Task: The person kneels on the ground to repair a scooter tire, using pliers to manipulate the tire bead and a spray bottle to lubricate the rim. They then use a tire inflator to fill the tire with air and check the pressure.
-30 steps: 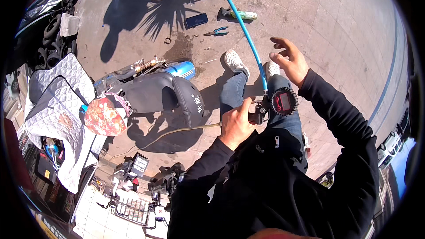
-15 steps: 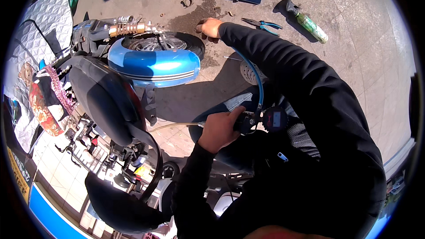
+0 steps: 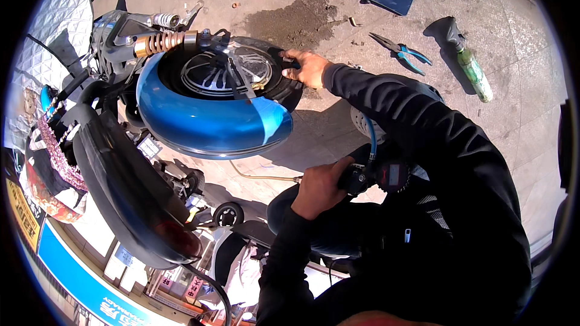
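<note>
Over on the sunlit stone paving (image 3: 507,133), here's the glossy blue curved fender (image 3: 211,124), its long axis running left to right, hugging a black rubber tyre (image 3: 294,93) around a dark, silver-patterned wheel (image 3: 199,75). Well apart from that tyre, below and to its right, the left hand (image 3: 320,190) has its fingers wrapped round a black handheld inflator (image 3: 353,180); a slim bright-blue hose (image 3: 371,145) rises from it and disappears by the black right sleeve (image 3: 417,115), with a round black digital gauge (image 3: 396,176) to its right. And the right hand (image 3: 309,69), clearly nearer, is at the tyre's right-hand edge: tyre directly left of the fingertips, thumb and forefinger parted, though whether they pinch anything, I cannot tell.
</note>
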Action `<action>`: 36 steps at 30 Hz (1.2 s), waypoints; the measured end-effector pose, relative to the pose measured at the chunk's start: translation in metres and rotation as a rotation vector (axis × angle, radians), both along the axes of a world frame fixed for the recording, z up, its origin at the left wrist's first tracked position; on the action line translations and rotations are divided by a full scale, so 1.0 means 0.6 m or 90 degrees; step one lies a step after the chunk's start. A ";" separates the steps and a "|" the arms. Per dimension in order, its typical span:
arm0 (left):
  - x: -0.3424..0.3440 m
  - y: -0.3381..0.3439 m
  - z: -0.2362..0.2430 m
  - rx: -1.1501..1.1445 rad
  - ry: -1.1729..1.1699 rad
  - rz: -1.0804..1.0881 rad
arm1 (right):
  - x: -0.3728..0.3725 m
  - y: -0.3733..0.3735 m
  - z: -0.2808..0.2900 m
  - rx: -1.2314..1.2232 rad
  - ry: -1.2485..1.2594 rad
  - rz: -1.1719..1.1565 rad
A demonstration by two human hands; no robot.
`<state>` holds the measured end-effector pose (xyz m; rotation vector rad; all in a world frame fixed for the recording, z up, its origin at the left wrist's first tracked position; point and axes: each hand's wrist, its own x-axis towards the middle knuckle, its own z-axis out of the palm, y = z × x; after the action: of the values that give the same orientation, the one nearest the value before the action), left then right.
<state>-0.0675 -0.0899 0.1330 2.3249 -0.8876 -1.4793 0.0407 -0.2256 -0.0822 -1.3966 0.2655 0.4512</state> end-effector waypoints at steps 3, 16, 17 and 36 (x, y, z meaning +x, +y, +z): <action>0.018 -0.018 0.004 0.062 -0.020 0.044 | 0.032 -0.006 -0.033 -0.109 0.007 0.023; 0.068 -0.041 0.071 -0.157 0.200 0.215 | 0.049 -0.096 0.112 0.291 0.206 0.111; 0.069 -0.045 0.078 -0.168 0.185 0.228 | 0.056 -0.094 0.121 0.234 0.200 0.101; 0.074 -0.069 0.080 -0.058 0.009 0.261 | 0.108 -0.033 -0.001 0.094 0.132 0.112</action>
<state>-0.0233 -0.1314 0.1809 2.2516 -0.4261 -1.2529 0.1053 -0.2457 -0.0827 -1.2344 0.2719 0.7488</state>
